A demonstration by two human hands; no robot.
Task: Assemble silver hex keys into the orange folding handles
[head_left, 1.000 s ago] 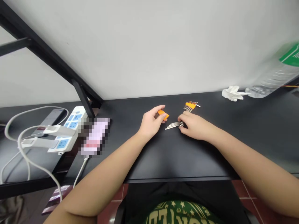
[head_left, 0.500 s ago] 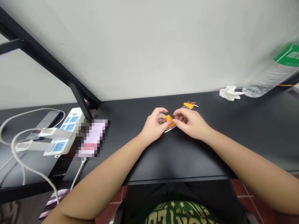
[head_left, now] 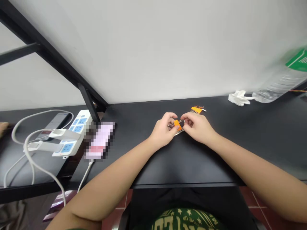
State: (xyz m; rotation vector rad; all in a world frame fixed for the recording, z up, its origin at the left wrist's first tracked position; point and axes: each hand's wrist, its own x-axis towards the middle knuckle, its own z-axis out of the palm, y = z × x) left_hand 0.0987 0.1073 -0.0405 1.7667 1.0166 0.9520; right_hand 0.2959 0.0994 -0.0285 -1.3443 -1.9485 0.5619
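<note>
My left hand (head_left: 165,129) pinches an orange hex key holder (head_left: 177,124) between thumb and fingers, low over the black desk. Thin metal keys run through the holder and stick out on both sides. My right hand (head_left: 195,124), closed just to the right of it, grips the end of a thin metal hex key (head_left: 181,121) with thumb and fingertips. Part of that key is hidden by the fingers. Behind my right hand, a second orange holder with several hex keys (head_left: 196,110) lies on the desk, its lower part covered by the hand.
A phone (head_left: 102,139) on a charging cable lies to the left. Past it is a white power strip (head_left: 76,129) with plugs, looping cables and another phone (head_left: 56,123). At the back right are a crumpled tissue (head_left: 240,97) and a clear plastic bottle (head_left: 275,89).
My right hand has shifted slightly right of the holder, and a key now spans the gap between them. The whole view has moved a little.
</note>
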